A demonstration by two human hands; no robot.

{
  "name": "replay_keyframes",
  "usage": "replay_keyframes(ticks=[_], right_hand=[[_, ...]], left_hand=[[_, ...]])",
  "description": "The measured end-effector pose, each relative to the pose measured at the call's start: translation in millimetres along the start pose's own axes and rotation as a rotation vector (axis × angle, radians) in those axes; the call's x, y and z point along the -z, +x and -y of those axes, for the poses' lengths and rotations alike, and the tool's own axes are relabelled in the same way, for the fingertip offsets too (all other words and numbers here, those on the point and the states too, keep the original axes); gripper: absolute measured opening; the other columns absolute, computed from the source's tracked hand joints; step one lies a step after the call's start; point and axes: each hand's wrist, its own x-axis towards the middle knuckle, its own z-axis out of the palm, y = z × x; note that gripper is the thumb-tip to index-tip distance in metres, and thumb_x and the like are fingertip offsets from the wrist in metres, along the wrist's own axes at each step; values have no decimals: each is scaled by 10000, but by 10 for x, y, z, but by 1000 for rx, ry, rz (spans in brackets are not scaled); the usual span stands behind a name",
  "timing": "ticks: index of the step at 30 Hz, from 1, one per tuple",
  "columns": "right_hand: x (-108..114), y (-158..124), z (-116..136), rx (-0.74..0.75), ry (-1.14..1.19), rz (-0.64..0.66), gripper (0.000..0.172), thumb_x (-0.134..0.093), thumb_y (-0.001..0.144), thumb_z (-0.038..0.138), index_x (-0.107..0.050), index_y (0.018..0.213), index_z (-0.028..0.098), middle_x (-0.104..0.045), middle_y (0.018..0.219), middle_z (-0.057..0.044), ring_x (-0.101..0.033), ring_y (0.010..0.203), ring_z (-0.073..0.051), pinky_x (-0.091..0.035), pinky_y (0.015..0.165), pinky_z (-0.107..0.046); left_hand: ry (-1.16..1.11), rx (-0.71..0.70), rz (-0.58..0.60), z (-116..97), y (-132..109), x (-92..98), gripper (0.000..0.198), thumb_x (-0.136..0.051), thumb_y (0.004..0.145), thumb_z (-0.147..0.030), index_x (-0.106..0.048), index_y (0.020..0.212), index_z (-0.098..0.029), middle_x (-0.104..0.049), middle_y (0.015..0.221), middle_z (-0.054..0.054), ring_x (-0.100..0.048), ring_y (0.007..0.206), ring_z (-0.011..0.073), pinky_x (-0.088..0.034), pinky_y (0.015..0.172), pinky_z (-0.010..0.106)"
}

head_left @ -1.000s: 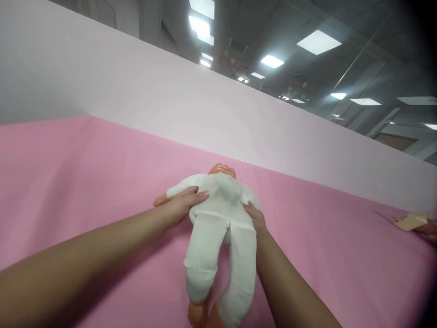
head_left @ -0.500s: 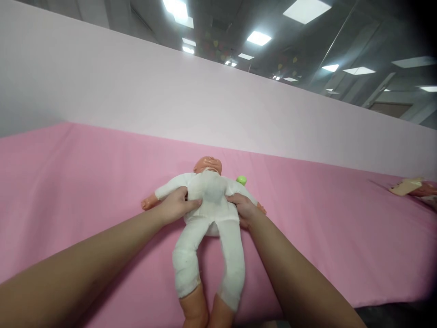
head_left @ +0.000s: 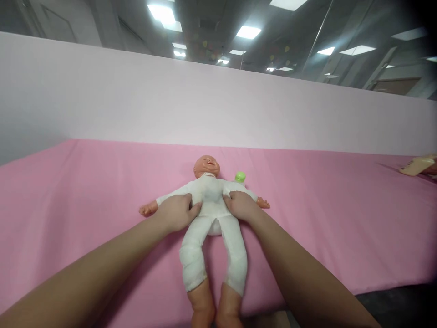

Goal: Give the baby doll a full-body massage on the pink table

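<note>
At eight o'clock from the middle of the doll [head_left: 212, 197], left hand [head_left: 176, 212], half-curled against the flank, thumb in front; impossible to tell the fingers' reach beneath. Centre: doll face-up on pink cover [head_left: 102, 191], head towards twelve. At four o'clock, right hand [head_left: 241, 207], half-curled on the opposite flank. Match pressure on both sides; align head with trunk.

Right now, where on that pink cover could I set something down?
Two wide bare patches of pink cover: left of the doll, between left forearm and white wall; right of it, up to the pale object at picture edge. The middle is crowded: left hand and right hand hold the doll's sides, and a green-topped container sits behind one arm.
</note>
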Motion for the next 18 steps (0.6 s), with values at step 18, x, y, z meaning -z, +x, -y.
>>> replay_keyframes(ticks=[18], right_hand=[[106,747,431,102,766,-318,444,-708,862,482,-672,1235,245,-658,1320,-84,-553,1288,-252,-370,1148,-377]], left_hand=[[-572,96,-357,-35,760,467,465,-521,925,-667,-700,1015,-247,-740,1058,66,-673,975,271,-499,838,368]])
